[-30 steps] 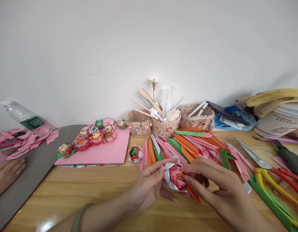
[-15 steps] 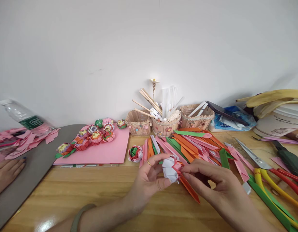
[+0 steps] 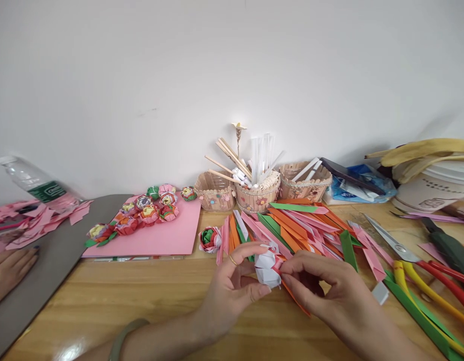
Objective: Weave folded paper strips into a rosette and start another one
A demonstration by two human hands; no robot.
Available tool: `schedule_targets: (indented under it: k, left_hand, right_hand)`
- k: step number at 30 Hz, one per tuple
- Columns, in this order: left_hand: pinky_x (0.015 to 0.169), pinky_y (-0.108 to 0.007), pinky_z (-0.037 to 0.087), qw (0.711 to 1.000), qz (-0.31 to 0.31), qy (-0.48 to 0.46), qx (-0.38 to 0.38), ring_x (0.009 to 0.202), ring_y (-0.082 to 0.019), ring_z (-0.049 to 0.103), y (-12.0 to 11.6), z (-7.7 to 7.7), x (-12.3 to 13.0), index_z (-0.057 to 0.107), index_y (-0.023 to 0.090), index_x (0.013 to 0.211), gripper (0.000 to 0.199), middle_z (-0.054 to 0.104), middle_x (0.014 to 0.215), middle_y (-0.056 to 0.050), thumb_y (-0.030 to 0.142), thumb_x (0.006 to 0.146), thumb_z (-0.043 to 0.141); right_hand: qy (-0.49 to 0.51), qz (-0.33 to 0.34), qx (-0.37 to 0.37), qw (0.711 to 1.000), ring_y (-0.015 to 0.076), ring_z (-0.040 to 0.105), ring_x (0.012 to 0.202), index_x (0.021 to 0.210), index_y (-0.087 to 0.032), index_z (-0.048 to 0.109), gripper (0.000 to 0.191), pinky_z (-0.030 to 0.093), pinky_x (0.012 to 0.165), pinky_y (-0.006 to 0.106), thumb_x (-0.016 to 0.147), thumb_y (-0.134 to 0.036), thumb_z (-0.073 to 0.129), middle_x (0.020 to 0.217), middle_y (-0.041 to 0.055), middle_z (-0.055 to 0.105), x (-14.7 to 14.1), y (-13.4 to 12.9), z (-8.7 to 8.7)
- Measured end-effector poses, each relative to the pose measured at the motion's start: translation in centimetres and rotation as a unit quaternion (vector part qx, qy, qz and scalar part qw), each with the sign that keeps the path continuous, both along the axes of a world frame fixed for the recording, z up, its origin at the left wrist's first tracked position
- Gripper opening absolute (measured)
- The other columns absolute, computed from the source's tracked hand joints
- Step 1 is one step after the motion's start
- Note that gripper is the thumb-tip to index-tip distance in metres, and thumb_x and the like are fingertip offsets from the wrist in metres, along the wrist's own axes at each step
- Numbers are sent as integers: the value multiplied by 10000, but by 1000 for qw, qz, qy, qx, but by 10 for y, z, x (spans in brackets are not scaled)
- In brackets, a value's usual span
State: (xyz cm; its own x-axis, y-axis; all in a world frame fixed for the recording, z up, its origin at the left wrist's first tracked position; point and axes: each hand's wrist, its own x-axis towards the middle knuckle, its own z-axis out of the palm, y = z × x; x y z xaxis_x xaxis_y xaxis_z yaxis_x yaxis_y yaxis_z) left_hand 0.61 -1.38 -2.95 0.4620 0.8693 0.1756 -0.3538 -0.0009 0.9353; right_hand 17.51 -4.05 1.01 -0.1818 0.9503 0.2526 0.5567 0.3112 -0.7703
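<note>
Above the near part of the table, my left hand (image 3: 232, 281) grips a folded paper flower (image 3: 266, 265) with white outer petals and some red and pink behind them. From the other side, my right hand (image 3: 318, 281) pinches the red-pink edge of the same flower between thumb and fingertips. Under and behind the hands lies a heap of folded paper strips (image 3: 292, 228) in pink, orange, green and white. A finished-looking paper flower (image 3: 210, 239) with a green centre sits left of the heap. The flower's underside is hidden by my fingers.
Several paper flowers (image 3: 149, 213) rest on pink paper sheets (image 3: 142, 243). Wooden baskets (image 3: 214, 195) line the wall, one holding sticks. Scissors (image 3: 399, 245) with red and yellow handles lie right. At left, another person's hand (image 3: 14, 271) rests on a grey board (image 3: 55, 281) near a bottle (image 3: 36, 183).
The white flower has turned slightly in my fingers and shifted a little to the right. My right fingertips are still pinched at its edge. The things on the table stay in place.
</note>
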Motion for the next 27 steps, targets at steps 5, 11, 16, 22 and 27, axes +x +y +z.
schedule_targets:
  k: [5, 11, 16, 22, 27]
  left_hand:
    - [797, -297, 468, 1000, -5, -2, -13, 907, -162, 581, 0, 1, 1, 613, 289, 1022, 366, 566, 1100, -27, 163, 687, 690]
    - [823, -331, 468, 1000, 6, 17, -17, 941, -190, 577, -1, -1, 1, 613, 270, 1012, 359, 527, 1157, -48, 182, 675, 700]
    - [839, -320, 463, 999, 22, 30, 4, 955, -178, 574, -3, -3, -1, 605, 301, 1027, 358, 462, 1212, -37, 159, 704, 672]
    - [817, -319, 478, 999, 21, 32, 6, 953, -188, 575, -3, -2, -2, 608, 287, 1019, 357, 478, 1208, -48, 160, 694, 680]
    - [798, -312, 487, 999, 27, 24, 0, 920, -179, 586, -1, -1, -2, 613, 285, 1009, 354, 492, 1187, -46, 166, 684, 690]
  right_hand:
    - [6, -9, 21, 1000, 123, 540, 504, 725, -195, 631, 171, 430, 449, 220, 788, -178, 473, 610, 7, 632, 0, 0, -1]
    - [-28, -12, 71, 997, 110, 532, 488, 721, -200, 613, 165, 418, 425, 204, 803, -168, 474, 595, 5, 615, -1, -3, -4]
    - [-30, -16, 108, 994, 104, 536, 505, 775, -197, 625, 146, 407, 422, 192, 809, -160, 487, 630, 9, 613, 0, -6, -7]
    - [30, 45, -21, 998, 109, 519, 512, 704, -210, 653, 155, 399, 448, 200, 805, -215, 535, 593, -13, 599, 4, 2, 1]
    - [75, 70, -60, 993, 110, 533, 555, 698, -213, 662, 213, 416, 495, 198, 830, -223, 496, 613, -12, 595, 4, 4, 9]
